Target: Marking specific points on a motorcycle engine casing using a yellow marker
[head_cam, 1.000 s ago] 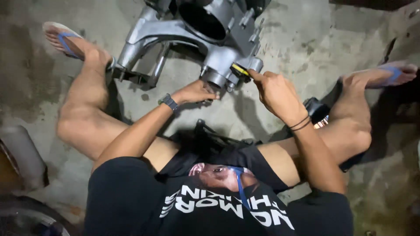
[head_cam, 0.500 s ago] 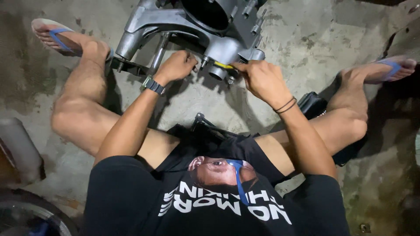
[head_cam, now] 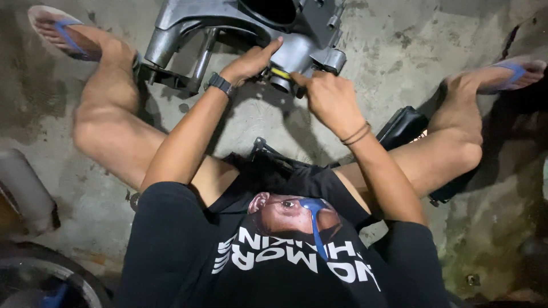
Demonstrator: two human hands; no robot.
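Rough grey concrete floor (head_cam: 399,51), stained and damp-looking, lies under everything as I sit with legs spread. My left hand (head_cam: 251,61) rests on the grey metal casing (head_cam: 228,17), fingers (head_cam: 264,50) curled over its rounded boss and the thumb stretched toward the edge; it presses and steadies more than it clenches. My right hand (head_cam: 328,97) is closed around a small tool with a yellow band (head_cam: 281,73), whose tip sits between my two hands, right at the short tube end of the casing; how much of the tool is inside my fist I cannot tell. Both hands are nearly touching, with the yellow band just beyond my right knuckles and just below my left fingertips. I judge the step in hand to be working a fitting at that tube end, one hand bracing, the other driving. The next move, as I see it, calls for a firm left-hand hold so the casing does not rock, and a straight push or turn from the right. Outward from the fingers: a dark watch (head_cam: 220,84) on my left wrist, thin bands (head_cam: 357,134) on my right, a black box-like object (head_cam: 402,125) beside my right forearm, and blue-strapped sandals (head_cam: 60,31) on my feet.
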